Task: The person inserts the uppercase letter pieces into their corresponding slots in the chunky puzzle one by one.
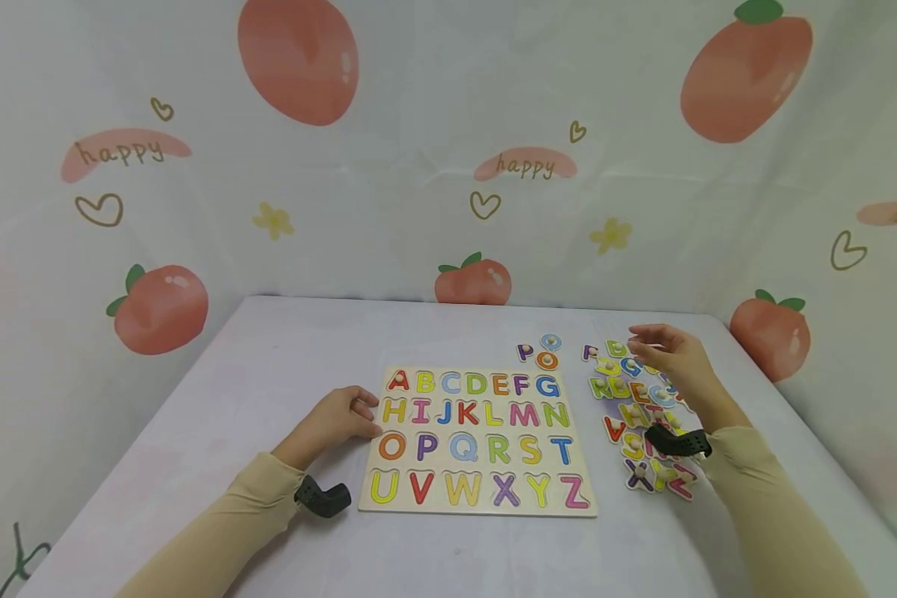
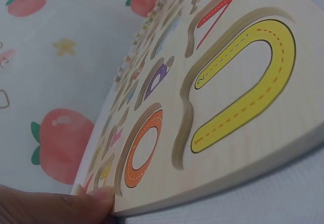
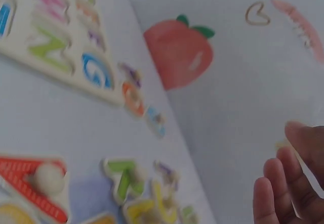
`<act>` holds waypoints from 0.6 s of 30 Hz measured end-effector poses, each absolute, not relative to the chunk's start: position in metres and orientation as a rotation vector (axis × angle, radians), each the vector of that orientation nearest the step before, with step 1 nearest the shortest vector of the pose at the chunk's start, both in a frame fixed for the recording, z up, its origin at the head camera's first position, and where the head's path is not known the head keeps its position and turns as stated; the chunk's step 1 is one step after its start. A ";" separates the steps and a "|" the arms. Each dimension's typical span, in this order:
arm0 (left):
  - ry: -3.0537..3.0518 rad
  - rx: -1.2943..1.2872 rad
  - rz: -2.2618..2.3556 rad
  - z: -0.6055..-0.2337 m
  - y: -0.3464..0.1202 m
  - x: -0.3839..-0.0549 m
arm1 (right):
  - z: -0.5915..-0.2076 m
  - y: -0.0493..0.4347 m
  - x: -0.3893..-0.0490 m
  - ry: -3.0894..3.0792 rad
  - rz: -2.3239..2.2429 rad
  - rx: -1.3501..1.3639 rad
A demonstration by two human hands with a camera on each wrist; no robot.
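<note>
The wooden alphabet board (image 1: 478, 507) lies on the table, with printed letter recesses from A to Z. A red A piece (image 1: 399, 380) with a knob sits in its first recess. My left hand (image 1: 338, 419) is at the board's left side, its thumb (image 2: 98, 201) and fingertips right at the edge. My right hand (image 1: 676, 353) hovers over the far part of a pile of knobbed letter pieces (image 1: 639, 394) on the right. Its fingers (image 3: 276, 176) are bent slightly, with a gap to the thumb and no piece visible between them.
Behind the board's far right corner lie a purple P piece (image 1: 524, 353), an orange O piece (image 1: 547, 360) and a light blue Q piece (image 1: 551, 341). Several pieces in the pile overlap. A peach-printed cloth (image 1: 389, 191) hangs behind the table.
</note>
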State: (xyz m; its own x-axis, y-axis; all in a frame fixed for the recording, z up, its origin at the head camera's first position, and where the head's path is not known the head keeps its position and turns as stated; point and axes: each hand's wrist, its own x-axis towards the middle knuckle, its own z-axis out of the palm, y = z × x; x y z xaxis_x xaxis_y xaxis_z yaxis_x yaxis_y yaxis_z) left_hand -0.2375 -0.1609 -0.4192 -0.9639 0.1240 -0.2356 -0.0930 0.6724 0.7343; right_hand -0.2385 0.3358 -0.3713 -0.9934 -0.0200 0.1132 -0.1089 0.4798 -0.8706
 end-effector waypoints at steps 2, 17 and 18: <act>2.622 0.026 1.168 -0.418 -0.161 -0.237 | -0.380 0.343 -0.240 -2.699 1.512 0.058; 2.618 0.011 1.189 -0.422 -0.162 -0.238 | -0.411 0.355 -0.254 -3.085 1.254 -0.093; 2.616 0.011 1.192 -0.421 -0.162 -0.238 | -0.411 0.354 -0.255 -3.092 1.248 -0.096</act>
State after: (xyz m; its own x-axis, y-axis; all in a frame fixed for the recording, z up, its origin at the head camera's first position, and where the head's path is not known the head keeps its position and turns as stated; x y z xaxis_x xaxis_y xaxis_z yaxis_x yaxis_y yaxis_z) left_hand -0.2376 -0.1616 -0.4214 -0.9647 0.1162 -0.2364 -0.1022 0.6620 0.7425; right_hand -0.2548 0.3543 -0.4106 -0.9795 -0.0195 -0.2004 0.1251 0.7209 -0.6816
